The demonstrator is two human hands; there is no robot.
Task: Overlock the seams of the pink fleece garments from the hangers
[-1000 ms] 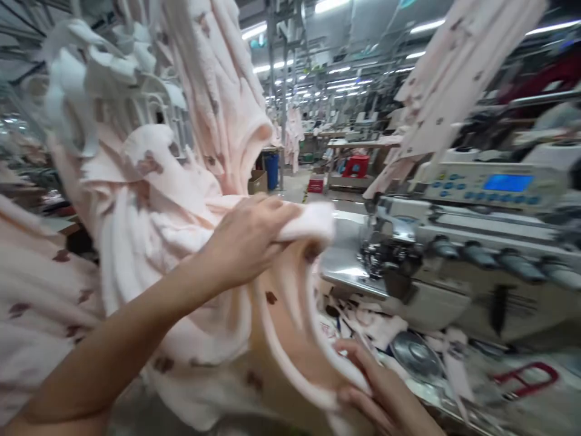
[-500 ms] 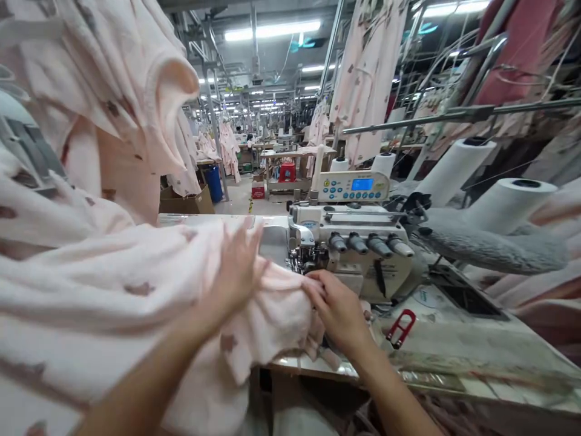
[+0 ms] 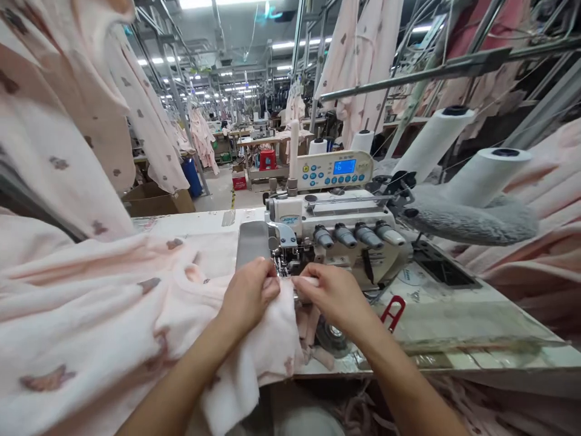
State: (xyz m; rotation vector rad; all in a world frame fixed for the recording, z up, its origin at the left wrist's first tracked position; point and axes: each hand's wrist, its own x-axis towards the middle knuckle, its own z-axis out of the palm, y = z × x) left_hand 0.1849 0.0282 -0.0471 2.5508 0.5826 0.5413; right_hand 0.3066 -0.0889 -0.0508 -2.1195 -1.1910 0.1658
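Note:
A pale pink fleece garment (image 3: 149, 315) with small brown motifs spreads over the left of the table and hangs off its front edge. My left hand (image 3: 251, 289) is closed on the garment, thumb and fingers pinching the cloth just in front of the needle area. Close by on the right, my right hand (image 3: 330, 297) pinches the garment's edge at the presser foot. Both hands touch the cloth at the white overlock sewing machine (image 3: 340, 218). The fingertips partly hide the needle.
Red-handled thread snips (image 3: 393, 313) lie right of my right hand. White thread cones (image 3: 488, 175) stand behind a grey fleecy pad (image 3: 481, 221). A control panel (image 3: 338, 169) with a lit blue screen tops the machine. Fabric scraps (image 3: 320, 357) sit at the table's front edge.
My left hand has gone from lying spread on the cloth to pinching it near the needle. The garment now lies flatter, its neckline showing. The camera view has shifted.

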